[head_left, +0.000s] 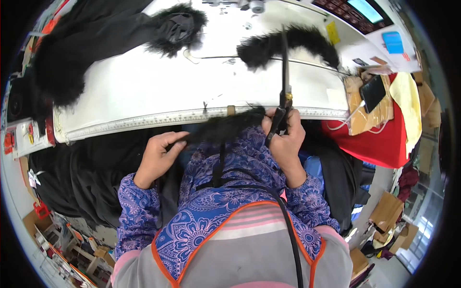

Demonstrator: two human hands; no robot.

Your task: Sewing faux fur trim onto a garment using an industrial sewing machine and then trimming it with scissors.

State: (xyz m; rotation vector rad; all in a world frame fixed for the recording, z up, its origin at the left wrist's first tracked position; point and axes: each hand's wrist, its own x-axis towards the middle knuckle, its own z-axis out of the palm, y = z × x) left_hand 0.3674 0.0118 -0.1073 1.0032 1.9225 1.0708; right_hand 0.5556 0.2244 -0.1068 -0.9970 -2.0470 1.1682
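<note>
At the near edge of the white table (158, 86), in the head view, a black furry strip (216, 127) spans both hands. The left hand (161, 153) pinches one end; the right hand (289, 144), curled around scissors (283, 98), meets the other. The step looks like preparing the strip; the next move calls for steady tension. A ruler (168, 117) lines that edge; dark cloth (115, 41) fills the far left corner.

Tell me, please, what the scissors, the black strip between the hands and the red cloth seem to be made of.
The scissors look like metal, with slim dark blades and a shiny golden pivot. The black strip seems fur, real or imitation, matte and fluffy with wispy edges. The red cloth looks like matte fabric, draping smoothly; fibre unclear.
</note>
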